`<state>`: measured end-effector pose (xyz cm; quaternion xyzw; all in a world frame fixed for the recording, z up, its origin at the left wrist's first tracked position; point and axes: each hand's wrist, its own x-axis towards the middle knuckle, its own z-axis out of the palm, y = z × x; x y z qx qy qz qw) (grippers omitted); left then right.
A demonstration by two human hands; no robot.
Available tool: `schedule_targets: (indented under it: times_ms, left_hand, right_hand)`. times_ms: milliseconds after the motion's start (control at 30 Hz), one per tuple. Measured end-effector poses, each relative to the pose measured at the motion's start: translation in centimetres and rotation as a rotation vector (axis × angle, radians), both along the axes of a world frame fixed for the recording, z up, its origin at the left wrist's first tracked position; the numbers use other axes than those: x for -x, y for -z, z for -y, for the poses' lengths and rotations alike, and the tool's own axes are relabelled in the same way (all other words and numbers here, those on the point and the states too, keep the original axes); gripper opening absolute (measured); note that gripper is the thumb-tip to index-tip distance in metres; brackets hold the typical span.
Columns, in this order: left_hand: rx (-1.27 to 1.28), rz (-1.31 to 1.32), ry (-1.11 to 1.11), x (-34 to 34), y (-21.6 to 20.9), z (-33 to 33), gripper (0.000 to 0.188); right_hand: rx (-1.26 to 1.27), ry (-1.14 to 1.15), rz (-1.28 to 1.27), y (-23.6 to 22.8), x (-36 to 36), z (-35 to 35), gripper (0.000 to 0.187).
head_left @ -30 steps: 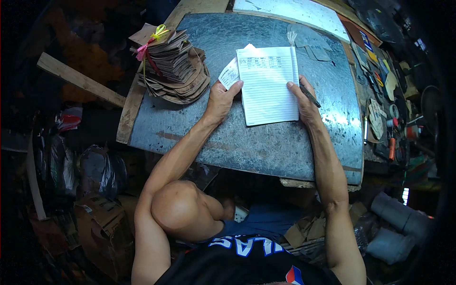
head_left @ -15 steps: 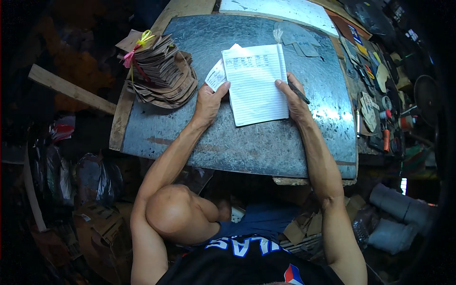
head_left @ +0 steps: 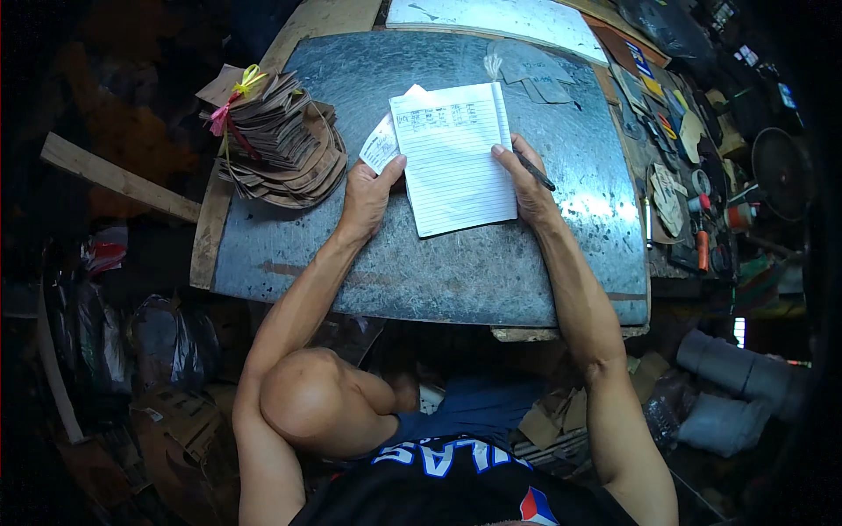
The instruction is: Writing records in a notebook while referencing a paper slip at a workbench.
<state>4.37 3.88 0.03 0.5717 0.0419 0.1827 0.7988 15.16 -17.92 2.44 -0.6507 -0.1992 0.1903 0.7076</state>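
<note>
Left hand (head_left: 366, 196): pinching paper slip (head_left: 380, 150), lined notebook (head_left: 456, 175); right hand (head_left: 534, 189): gripping notebook, pen (head_left: 538, 174); holds unchanged, work apparently paused

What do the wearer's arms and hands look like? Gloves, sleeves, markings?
Left hand and right hand are ungloved. Both forearms are bare and slender, with no sleeve, watch or cable visible. The black top has white, blue-edged lettering and a red, white and blue emblem.
</note>
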Motion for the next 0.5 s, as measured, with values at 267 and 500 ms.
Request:
schedule_targets:
  times_ms: [267,500]
  left_hand:
    - [-0.002,-0.026,-0.005,0.27,0.16,-0.47,0.029]
    - [0.02,-0.017,0.014,0.09,0.21,-0.31,0.029]
  right_hand:
    - [0.009,0.017,-0.003,0.46,-0.1,-0.53,0.045]
    - [0.019,0.031,0.019,0.39,-0.08,-0.32,0.048]
